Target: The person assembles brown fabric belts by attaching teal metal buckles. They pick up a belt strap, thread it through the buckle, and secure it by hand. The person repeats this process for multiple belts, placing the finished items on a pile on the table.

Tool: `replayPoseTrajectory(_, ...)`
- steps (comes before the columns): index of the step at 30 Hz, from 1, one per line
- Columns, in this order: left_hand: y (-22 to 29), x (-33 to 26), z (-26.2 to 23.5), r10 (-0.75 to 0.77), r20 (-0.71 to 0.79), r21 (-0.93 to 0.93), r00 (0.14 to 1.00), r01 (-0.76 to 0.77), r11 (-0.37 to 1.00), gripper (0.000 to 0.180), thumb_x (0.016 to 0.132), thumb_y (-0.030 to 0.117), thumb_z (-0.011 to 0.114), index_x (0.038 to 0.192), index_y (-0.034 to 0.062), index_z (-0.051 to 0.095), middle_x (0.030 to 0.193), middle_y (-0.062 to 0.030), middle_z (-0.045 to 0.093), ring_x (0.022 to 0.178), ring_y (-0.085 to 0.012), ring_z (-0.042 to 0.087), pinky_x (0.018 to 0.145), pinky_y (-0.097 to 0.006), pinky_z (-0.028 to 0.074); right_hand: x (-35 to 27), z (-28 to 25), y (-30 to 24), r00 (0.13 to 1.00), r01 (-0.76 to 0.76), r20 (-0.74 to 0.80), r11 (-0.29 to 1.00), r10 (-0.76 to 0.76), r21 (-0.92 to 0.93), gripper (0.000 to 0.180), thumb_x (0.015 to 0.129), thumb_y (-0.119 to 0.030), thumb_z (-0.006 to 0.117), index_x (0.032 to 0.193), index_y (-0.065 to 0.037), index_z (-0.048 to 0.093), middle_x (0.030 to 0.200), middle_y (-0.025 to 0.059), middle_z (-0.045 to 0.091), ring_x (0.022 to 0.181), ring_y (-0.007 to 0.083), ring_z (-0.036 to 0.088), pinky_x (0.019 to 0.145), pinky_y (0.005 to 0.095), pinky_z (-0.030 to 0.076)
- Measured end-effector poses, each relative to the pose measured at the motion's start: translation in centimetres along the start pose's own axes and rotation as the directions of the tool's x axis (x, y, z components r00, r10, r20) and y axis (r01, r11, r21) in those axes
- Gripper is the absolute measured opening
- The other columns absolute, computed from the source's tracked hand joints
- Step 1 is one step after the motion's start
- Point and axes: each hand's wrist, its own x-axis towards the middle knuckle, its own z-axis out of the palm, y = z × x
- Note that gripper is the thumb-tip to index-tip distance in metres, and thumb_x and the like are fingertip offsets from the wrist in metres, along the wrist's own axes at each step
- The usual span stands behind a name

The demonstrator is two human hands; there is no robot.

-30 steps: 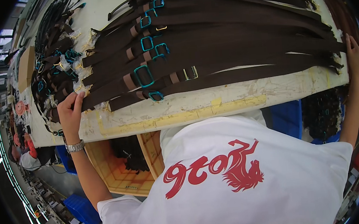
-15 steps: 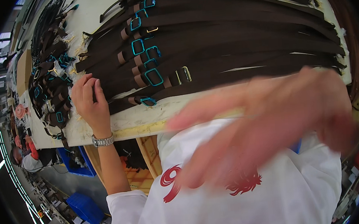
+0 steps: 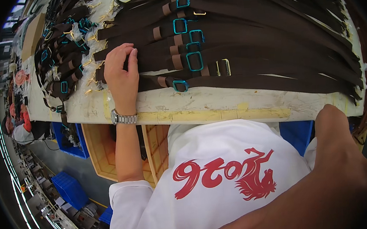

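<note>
Two hands: left hand flat on dark straps; right hand looms blurred, grip unclear.

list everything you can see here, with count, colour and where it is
straps: many, dark brown, laid in rows across the table
buckles: several, teal, on the straps mid-table
table: one, cream, worn front edge
crates: several, blue, on the floor, lower left
wooden box: one, tan, under the table
watch: one, silver, left wrist
shirt: one, white with red print
left hand: resting on the straps
right hand: by the table's right edge
</note>
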Motion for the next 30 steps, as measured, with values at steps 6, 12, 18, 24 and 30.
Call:
replayPoseTrajectory(6, 0.0, 0.0, -0.4, -0.006, 0.026, 0.025, 1.0, 0.006, 1.0, 0.008, 0.099, 0.004, 0.071, 0.105, -0.0008, 0.074, 0.109, -0.0118, 0.077, 0.103, -0.0275, 0.072, 0.095, -0.037, 0.055, 1.2, 0.9, 1.0, 1.0, 0.026, -0.013, 1.0, -0.027, -0.017, 0.056, 0.117, -0.043, 0.033, 0.139, 0.002, 0.058, 0.136, 0.0207, 0.07, 0.14, 0.0311, 0.059, 0.123, 0.0485, 0.04)
replayPoseTrajectory(12, 0.8, 0.7, -0.2, -0.03, 0.048, 0.004, 0.998, 0.03, 1.0, 0.007, 0.099, -0.001, 0.067, 0.104, -0.0034, 0.07, 0.107, -0.0127, 0.075, 0.102, -0.028, 0.071, 0.094, -0.038, 0.055, 1.6, 1.1, 1.8, 1.0, 0.012, -0.023, 0.999, -0.013, -0.033, 0.054, 0.117, -0.043, 0.034, 0.136, 0.001, 0.059, 0.134, 0.0196, 0.071, 0.139, 0.0303, 0.06, 0.122, 0.0487, 0.04)
replayPoseTrajectory(18, 0.4, 0.0, -0.2, -0.044, 0.047, 0.001, 0.998, 0.044, 0.999, 0.008, 0.1, 0.001, 0.066, 0.105, -0.0022, 0.072, 0.103, -0.0135, 0.074, 0.099, -0.0297, 0.071, 0.092, -0.038, 0.055, 0.4, 0.9, 0.4, 1.0, 0.019, 0.009, 0.999, -0.019, -0.038, 0.052, 0.117, -0.043, 0.035, 0.134, 0.0, 0.059, 0.133, 0.0185, 0.072, 0.138, 0.0295, 0.06, 0.121, 0.0489, 0.041)
replayPoseTrajectory(24, 0.2, 0.3, -0.2, -0.054, 0.041, -0.024, 0.998, 0.055, 0.998, 0.006, 0.098, 0.004, 0.07, 0.101, -0.0002, 0.073, 0.103, -0.0133, 0.075, 0.099, -0.0313, 0.07, 0.089, -0.04, 0.055, -2.8, -0.1, -4.6, 0.998, 0.016, 0.064, 1.0, -0.016, 0.0, 0.049, 0.116, -0.042, 0.036, 0.132, -0.002, 0.059, 0.131, 0.0173, 0.072, 0.137, 0.0286, 0.061, 0.12, 0.0491, 0.042)
replayPoseTrajectory(30, 0.1, 0.3, -0.3, -0.036, 0.026, -0.04, 0.999, 0.037, 0.998, 0.005, 0.097, 0.004, 0.07, 0.1, -0.0001, 0.072, 0.101, -0.0135, 0.074, 0.097, -0.0324, 0.07, 0.087, -0.041, 0.055, -4.2, 0.3, -6.0, 0.992, 0.0, 0.126, 1.0, -0.002, 0.009, 0.047, 0.116, -0.042, 0.037, 0.13, -0.003, 0.06, 0.13, 0.0162, 0.073, 0.136, 0.0278, 0.061, 0.12, 0.0493, 0.042)
